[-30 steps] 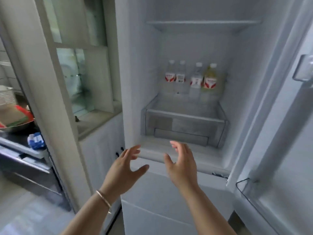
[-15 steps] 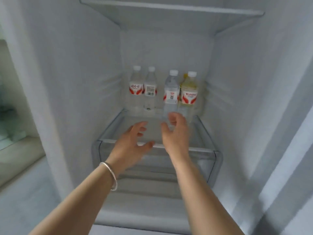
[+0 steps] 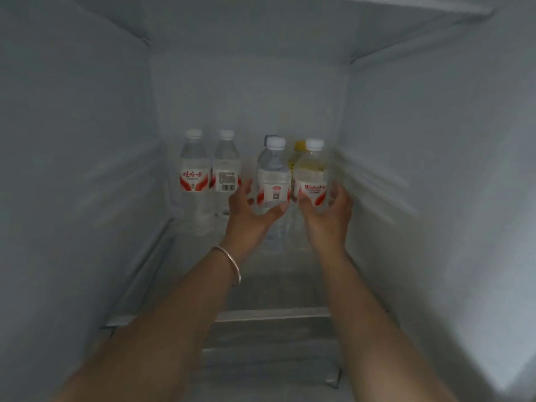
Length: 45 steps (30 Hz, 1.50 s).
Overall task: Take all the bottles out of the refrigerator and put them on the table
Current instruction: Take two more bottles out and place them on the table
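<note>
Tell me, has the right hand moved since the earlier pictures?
Yes. The right hand went deeper into the refrigerator, from near the clear drawer's front edge to the white-capped yellowish plastic bottle.

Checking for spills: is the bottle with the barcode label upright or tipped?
Upright: the barcode bottle stands cap-up on the shelf.

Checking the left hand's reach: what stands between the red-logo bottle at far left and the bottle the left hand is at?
One more clear bottle, barcode facing out, beside the far-left bottle; the head view shows it, left hand at the blue-capped bottle.
</note>
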Each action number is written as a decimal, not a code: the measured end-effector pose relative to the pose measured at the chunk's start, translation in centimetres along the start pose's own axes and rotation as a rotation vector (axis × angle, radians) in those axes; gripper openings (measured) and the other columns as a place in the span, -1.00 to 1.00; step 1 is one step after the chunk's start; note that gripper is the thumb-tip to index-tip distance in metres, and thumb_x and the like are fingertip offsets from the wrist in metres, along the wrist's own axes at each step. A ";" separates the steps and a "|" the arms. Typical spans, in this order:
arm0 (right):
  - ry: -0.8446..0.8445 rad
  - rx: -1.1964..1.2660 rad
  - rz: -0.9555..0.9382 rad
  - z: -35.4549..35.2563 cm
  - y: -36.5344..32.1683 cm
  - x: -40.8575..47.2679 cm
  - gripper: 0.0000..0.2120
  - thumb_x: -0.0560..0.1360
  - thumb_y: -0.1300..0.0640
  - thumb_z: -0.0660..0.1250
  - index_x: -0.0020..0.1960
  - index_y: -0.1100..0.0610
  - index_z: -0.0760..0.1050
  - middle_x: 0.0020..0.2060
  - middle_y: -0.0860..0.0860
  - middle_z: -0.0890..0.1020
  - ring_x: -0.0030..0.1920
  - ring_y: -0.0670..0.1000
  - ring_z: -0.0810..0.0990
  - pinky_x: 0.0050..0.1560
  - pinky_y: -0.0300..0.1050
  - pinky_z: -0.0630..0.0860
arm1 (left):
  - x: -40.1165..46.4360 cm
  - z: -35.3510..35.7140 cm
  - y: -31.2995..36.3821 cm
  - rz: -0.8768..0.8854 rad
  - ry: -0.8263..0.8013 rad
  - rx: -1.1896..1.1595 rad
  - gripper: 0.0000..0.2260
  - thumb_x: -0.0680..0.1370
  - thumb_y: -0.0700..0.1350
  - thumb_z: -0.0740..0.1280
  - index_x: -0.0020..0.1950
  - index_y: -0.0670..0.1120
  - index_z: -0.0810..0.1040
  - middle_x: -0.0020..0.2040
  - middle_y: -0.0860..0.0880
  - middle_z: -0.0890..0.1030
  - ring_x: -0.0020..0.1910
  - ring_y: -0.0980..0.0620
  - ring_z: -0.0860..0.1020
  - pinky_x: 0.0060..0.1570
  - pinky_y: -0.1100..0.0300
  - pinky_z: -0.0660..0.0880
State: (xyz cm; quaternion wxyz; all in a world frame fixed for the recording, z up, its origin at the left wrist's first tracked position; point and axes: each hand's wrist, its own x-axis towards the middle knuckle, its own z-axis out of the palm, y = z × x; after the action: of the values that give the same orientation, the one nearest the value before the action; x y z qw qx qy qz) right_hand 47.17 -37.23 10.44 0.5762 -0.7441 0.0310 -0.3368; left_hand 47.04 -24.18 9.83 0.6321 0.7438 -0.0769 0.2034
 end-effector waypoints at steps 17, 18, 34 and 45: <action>-0.096 0.222 0.171 2.4 3.8 3.3 -0.53 0.24 -0.01 0.54 0.09 -0.04 0.45 -0.08 -0.16 0.61 -0.08 -0.17 0.60 -0.15 -0.28 0.48 | 3.4 3.4 -3.6 -0.031 0.077 -0.127 -0.50 0.25 -0.07 0.59 0.08 -0.01 0.43 0.06 -0.05 0.60 0.01 0.08 0.62 -0.04 0.22 0.55; -0.091 0.224 0.168 2.3 3.7 3.1 -0.55 0.25 0.00 0.54 0.08 -0.05 0.46 -0.09 -0.16 0.62 -0.09 -0.18 0.60 -0.17 -0.30 0.48 | 3.3 3.4 -3.6 -0.036 0.087 -0.127 -0.48 0.25 -0.06 0.59 0.10 -0.02 0.42 0.07 -0.06 0.60 0.02 0.07 0.61 -0.03 0.20 0.55; -0.075 0.286 -0.065 -1.2 -6.5 -5.4 -0.53 0.20 -0.13 0.50 0.05 -0.02 0.50 -0.15 -0.16 0.65 -0.16 -0.24 0.63 -0.21 -0.32 0.53 | -4.9 -4.1 4.7 0.058 0.074 -0.147 -0.42 0.25 0.06 0.57 0.19 -0.04 0.46 0.01 0.05 0.67 -0.06 0.17 0.65 -0.07 0.19 0.61; 0.151 0.046 0.102 -8.8 -8.4 -23.5 -0.64 0.25 -0.15 0.49 -0.06 -0.02 0.49 -0.29 -0.19 0.61 -0.24 -0.24 0.59 -0.32 -0.48 0.43 | -19.7 -10.3 4.5 -0.041 -0.253 -0.104 -0.40 0.17 0.19 0.50 0.10 -0.07 0.51 -0.08 -0.01 0.68 -0.10 0.03 0.66 -0.04 -0.02 0.60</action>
State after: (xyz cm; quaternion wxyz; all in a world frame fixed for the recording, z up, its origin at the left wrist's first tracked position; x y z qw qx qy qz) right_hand 21.46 -31.54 7.86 0.6053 -0.7008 0.1044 -0.3627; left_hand 25.44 -17.82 7.26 0.6590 0.7313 -0.1509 0.0907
